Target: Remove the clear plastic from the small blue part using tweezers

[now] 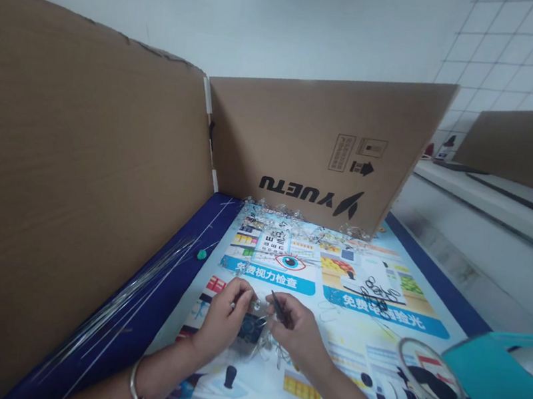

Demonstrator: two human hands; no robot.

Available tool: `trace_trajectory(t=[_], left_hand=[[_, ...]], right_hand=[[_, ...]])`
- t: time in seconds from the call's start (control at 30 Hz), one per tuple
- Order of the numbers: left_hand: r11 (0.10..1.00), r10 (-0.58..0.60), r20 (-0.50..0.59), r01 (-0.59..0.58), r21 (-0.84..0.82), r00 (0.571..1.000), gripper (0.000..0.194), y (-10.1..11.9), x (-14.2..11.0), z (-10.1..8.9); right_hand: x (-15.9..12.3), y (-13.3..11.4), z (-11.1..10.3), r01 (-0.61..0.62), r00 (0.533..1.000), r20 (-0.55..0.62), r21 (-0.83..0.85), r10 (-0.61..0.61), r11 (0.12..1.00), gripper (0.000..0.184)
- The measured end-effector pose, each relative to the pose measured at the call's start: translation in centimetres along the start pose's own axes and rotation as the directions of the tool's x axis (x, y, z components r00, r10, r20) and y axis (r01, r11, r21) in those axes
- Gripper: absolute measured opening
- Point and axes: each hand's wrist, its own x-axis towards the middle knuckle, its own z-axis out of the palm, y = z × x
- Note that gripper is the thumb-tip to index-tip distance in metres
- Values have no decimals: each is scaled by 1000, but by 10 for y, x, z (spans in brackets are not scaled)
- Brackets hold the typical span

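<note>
The right hand (294, 325) has its grip closed on 1 slim dark tool (278, 306), the left hand (227, 313) pinches 1 small clear piece (258, 305), and black loops (379, 294) lie at 2 o'clock.

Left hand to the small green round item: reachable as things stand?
Likely yes. The green item sits on the blue surface, ahead and left of the left hand, nothing upright between. Its fingertips look pinched, maybe on something small, so may need freeing first.
</note>
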Motion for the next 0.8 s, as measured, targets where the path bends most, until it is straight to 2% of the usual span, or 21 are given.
trace_trajectory(t=[0.33,0.43,0.8], left_hand=[[999,-19,-11,18,-43,1000,16,-3,1,0],[999,-13,-16,12,-40,1000,16,-2,1,0],[999,32,-15,-31,23,999,17,5,-1,0]], right_hand=[[-2,-5,0,-78,996,-43,23,79,997,24],[-1,-5,0,-47,998,-52,-25,46,999,20],[-1,-3,4,-83,993,-97,-221,63,972,18]])
